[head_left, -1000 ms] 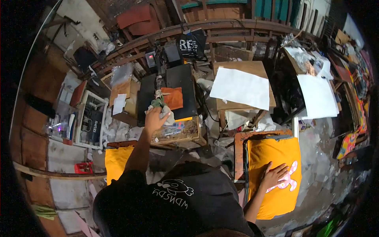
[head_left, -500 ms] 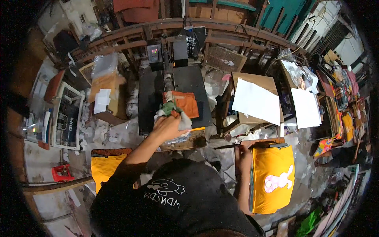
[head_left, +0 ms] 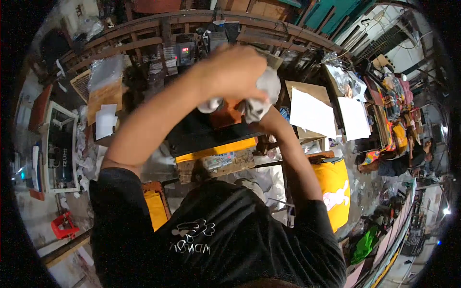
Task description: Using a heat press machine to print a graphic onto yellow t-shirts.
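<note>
My left hand is raised over the black press, blurred by motion. Its fingers close on a bunched grey-white cloth, part of which hangs below the hand. Beneath lies a folded orange cloth on the press, partly covered from view. My right forearm reaches in from the right; my right hand is at the lower end of the grey cloth, its fingers mostly hidden. A yellow fabric edge shows along the front of the press.
At right, yellow fabric with a pink rabbit print lies on a stand. Behind it are white sheets on a board. More yellow fabric sits at left. A control box with a red display stands behind the press. Another person is far right.
My left hand has lifted up and to the right, away from the press surface, with the grey cloth. My right hand has left the yellow fabric stack and moved forward to the press.
</note>
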A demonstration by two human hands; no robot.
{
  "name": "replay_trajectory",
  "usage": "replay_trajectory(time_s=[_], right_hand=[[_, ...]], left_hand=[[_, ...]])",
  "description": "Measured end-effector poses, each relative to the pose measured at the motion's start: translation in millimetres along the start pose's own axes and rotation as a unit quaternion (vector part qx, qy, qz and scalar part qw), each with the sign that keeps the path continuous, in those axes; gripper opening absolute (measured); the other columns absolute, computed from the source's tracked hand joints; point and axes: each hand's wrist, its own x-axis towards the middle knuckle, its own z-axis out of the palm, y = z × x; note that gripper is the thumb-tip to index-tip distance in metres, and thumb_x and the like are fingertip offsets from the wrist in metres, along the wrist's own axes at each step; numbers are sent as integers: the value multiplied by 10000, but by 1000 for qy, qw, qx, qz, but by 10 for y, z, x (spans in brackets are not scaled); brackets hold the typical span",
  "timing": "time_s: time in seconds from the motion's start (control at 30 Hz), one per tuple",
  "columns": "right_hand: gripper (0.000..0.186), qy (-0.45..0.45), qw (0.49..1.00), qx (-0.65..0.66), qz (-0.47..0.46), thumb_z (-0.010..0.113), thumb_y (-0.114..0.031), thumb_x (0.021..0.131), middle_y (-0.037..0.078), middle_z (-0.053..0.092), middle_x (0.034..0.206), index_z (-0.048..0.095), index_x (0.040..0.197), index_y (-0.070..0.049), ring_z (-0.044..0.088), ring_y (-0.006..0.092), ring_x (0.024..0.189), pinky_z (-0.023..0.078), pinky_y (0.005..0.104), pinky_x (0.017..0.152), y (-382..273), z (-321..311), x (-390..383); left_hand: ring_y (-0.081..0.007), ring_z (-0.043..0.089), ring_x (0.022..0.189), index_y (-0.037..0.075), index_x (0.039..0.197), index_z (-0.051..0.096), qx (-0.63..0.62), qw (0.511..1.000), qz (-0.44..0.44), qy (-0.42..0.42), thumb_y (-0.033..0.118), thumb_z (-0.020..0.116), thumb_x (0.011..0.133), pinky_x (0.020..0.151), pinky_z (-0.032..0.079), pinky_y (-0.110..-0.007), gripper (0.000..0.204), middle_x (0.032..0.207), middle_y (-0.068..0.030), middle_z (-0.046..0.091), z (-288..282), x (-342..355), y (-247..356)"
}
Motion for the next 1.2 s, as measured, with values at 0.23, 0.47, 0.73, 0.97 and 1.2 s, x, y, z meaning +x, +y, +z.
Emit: replay_trajectory(time_s=[0.23, 0.47, 0.73, 0.97, 1.2], right_hand=[[451, -182, 947, -264, -23, 669, -329, 797, 123, 640, 1180, 623, 1226, -197, 591, 296, 1111, 471, 385, 947, -196, -454, 633], [326, -173, 930, -321, -50, 636, -342, 842, 108, 693, 1018, 672, 1117, -171, 652, 297, 944, 514, 391, 816, -319, -719, 1185], [328, -1, 981, -189, -49, 565, -304, 908, 141, 690, 933, 638, 1090, -40, 648, 270, 855, 515, 383, 758, -238, -1167, 1247], [476, 333, 793, 507, -61, 477, -387, 958, 156, 625, 1131, 564, 1189, 20, 627, 291, 996, 497, 396, 907, -37, -1632, -151], [583, 246, 688, 675, 100, 531, -425, 954, 144, 463, 1416, 418, 1402, -69, 472, 289, 1279, 393, 481, 1064, 573, -269, -1441]], left_hand=[[-311, 666, 797, 9, 1012, 671, 41, 989, -58, 130, 461, 676, 816, 748, 538, -449, 493, 867, -165, 680, -1029, 94, -213], [-346, 511, 1209, -38, 1321, 483, 12, 974, -56, 219, 495, 660, 826, 1004, 428, -415, 748, 1313, -238, 513, -1140, 404, -940], [-360, 306, 1378, 38, 1469, 312, -64, 967, -37, 242, 555, 616, 859, 1104, 312, -455, 856, 1499, -207, 303, -1214, 514, -1222], [-237, 578, 1171, 48, 1310, 525, -271, 843, 110, 452, 319, 702, 868, 1013, 431, -376, 548, 1249, -122, 608, -765, -219, -867], [-209, 660, 853, -12, 1184, 573, -587, 633, -99, 495, 248, 523, 964, 747, 572, -352, 344, 994, -156, 649, 1101, -2115, -235]])
